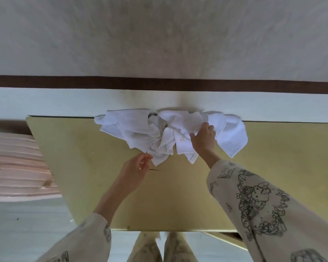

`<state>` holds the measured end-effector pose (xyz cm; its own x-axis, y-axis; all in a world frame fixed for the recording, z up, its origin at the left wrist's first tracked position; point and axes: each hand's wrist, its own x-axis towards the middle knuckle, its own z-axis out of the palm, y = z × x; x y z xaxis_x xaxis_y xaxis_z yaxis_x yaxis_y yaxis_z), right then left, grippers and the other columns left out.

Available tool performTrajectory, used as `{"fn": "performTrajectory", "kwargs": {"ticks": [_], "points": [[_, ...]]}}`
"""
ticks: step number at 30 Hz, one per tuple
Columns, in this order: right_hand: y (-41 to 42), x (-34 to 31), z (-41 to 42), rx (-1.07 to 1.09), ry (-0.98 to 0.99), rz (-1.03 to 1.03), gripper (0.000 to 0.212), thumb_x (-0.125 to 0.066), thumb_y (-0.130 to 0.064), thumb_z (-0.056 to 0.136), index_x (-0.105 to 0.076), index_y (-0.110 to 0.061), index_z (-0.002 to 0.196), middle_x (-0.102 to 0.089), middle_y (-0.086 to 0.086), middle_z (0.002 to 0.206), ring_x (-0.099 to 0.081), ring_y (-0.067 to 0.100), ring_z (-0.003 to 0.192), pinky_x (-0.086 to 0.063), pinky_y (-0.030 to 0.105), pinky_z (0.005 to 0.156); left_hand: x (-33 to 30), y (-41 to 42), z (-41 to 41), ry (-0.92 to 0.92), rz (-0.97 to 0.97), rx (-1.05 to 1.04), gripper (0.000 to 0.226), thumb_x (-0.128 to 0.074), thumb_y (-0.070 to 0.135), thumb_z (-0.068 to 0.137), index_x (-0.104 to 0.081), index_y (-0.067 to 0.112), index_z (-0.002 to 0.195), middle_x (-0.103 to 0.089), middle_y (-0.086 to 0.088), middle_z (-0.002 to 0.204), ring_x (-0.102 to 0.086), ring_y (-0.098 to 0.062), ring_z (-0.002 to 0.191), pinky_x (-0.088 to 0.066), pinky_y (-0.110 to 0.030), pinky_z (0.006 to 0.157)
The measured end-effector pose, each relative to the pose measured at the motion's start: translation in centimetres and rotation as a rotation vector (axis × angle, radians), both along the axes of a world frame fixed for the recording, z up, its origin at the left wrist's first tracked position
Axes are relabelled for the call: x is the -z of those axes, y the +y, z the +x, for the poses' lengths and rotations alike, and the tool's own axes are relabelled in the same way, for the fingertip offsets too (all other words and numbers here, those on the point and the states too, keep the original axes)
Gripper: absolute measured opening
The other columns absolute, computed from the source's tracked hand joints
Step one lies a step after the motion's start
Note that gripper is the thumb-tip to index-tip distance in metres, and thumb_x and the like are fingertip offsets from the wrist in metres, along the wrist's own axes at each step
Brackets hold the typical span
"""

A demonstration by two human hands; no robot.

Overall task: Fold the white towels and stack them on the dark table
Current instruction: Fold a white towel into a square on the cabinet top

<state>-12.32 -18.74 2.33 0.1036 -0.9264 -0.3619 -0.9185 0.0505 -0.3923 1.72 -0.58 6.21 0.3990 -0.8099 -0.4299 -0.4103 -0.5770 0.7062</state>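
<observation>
A crumpled heap of white towels [140, 133] lies along the far edge of the table [178, 195], whose top looks olive-yellow here. One towel in the middle shows a small red mark. My right hand [204, 138] grips a fold of the heap just right of that mark, fingers curled into the cloth. My left hand [136, 171] is at the near tip of the heap, thumb and fingers closing on the hanging corner; whether it actually pinches the cloth is unclear.
A pale wall with a dark brown band [159, 84] rises right behind the table. A pink ribbed object [17, 167] stands off the table's left side. My patterned trouser legs [159, 246] show below the near edge.
</observation>
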Motion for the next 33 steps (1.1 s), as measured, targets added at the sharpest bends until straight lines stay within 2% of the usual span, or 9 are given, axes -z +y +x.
{"fn": "performTrajectory", "kwargs": {"ticks": [3, 6, 10, 15, 20, 23, 26, 30, 33], "points": [[-0.1, 0.0, 0.2, 0.014, -0.021, -0.12, 0.026, -0.042, -0.014, 0.094, -0.046, -0.002, 0.117, -0.048, 0.014, 0.117, -0.043, 0.031, 0.11, -0.037, 0.042, 0.086, -0.3, -1.0, 0.3, 0.0, -0.013, 0.041, 0.018, -0.047, 0.022, 0.095, -0.06, 0.022, 0.108, -0.062, 0.01, 0.101, -0.055, 0.001, 0.085, -0.039, -0.004, 0.063], [0.6, -1.4, -0.2, -0.017, -0.166, -0.203, 0.024, -0.038, -0.014, 0.097, -0.053, 0.0, 0.111, -0.056, 0.014, 0.11, -0.047, 0.03, 0.106, -0.035, 0.038, 0.085, -1.4, -2.3, 0.4, -0.031, -0.053, 0.084, 0.02, -0.046, 0.023, 0.096, -0.058, 0.021, 0.111, -0.059, 0.007, 0.105, -0.053, 0.003, 0.083, -0.039, -0.006, 0.063], [1.4, -5.7, -1.2, -0.198, -0.349, -0.192, 0.027, -0.04, -0.011, 0.098, -0.057, 0.001, 0.116, -0.062, 0.015, 0.112, -0.056, 0.028, 0.104, -0.033, 0.018, 0.08, -3.8, -5.1, 0.5, -0.165, -0.213, 0.176, 0.03, -0.048, 0.011, 0.093, -0.052, 0.014, 0.122, -0.053, -0.003, 0.118, -0.056, -0.018, 0.104, -0.047, -0.03, 0.085], [2.8, -11.9, -1.9, -0.392, -0.427, -0.223, 0.028, -0.046, -0.012, 0.096, -0.061, -0.005, 0.118, -0.066, 0.009, 0.113, -0.058, 0.022, 0.106, -0.033, 0.012, 0.086, -8.4, -8.5, -0.1, -0.352, -0.421, 0.368, 0.053, -0.056, 0.027, 0.09, -0.036, 0.026, 0.139, -0.037, 0.004, 0.142, -0.036, -0.012, 0.128, -0.033, -0.025, 0.102], [4.4, -16.1, -3.4, -0.363, -0.437, -0.246, 0.023, -0.049, -0.019, 0.096, -0.066, -0.008, 0.108, -0.066, 0.006, 0.097, -0.058, 0.017, 0.089, -0.037, 0.012, 0.076, -12.0, -8.1, -1.0, -0.372, -0.505, 0.368, 0.022, -0.05, 0.024, 0.094, -0.062, 0.018, 0.111, -0.064, 0.004, 0.11, -0.057, -0.013, 0.1, -0.041, -0.02, 0.09], [5.6, -16.7, -5.0, -0.341, -0.38, -0.261, 0.017, -0.052, -0.022, 0.094, -0.066, -0.013, 0.089, -0.056, -0.003, 0.075, -0.048, 0.005, 0.067, -0.035, 0.012, 0.064, -13.4, -7.4, -1.0, -0.347, -0.532, 0.378, 0.02, -0.049, 0.018, 0.094, -0.066, 0.015, 0.105, -0.066, 0.007, 0.1, -0.055, -0.005, 0.084, -0.037, -0.007, 0.079], [6.7, -16.1, -7.4, -0.286, -0.313, -0.22, 0.026, -0.051, -0.024, 0.095, -0.063, -0.004, 0.083, -0.059, 0.005, 0.075, -0.049, 0.017, 0.069, -0.03, 0.021, 0.059, -14.9, -6.3, -0.9, -0.296, -0.547, 0.346, 0.019, -0.052, 0.016, 0.093, -0.068, 0.013, 0.101, -0.061, 0.013, 0.09, -0.051, 0.002, 0.074, -0.034, 0.003, 0.069], [7.6, -14.9, -11.3, -0.259, -0.268, -0.174, 0.023, -0.054, -0.025, 0.093, -0.065, -0.005, 0.089, -0.056, -0.005, 0.07, -0.048, 0.014, 0.067, -0.032, 0.024, 0.061, -15.9, -4.3, -0.5, -0.322, -0.523, 0.257, 0.02, -0.053, 0.017, 0.092, -0.069, 0.01, 0.101, -0.068, 0.003, 0.094, -0.055, -0.007, 0.08, -0.035, -0.006, 0.068], [7.2, -15.0, -13.4, -0.228, -0.281, -0.156, 0.02, -0.058, -0.025, 0.09, -0.067, -0.006, 0.09, -0.053, -0.008, 0.067, -0.05, 0.018, 0.069, -0.035, 0.027, 0.061, -15.5, -2.8, 0.0, -0.363, -0.446, 0.19, 0.022, -0.053, 0.019, 0.092, -0.069, 0.01, 0.104, -0.069, -0.001, 0.101, -0.054, -0.008, 0.086, -0.033, -0.015, 0.078]]}}
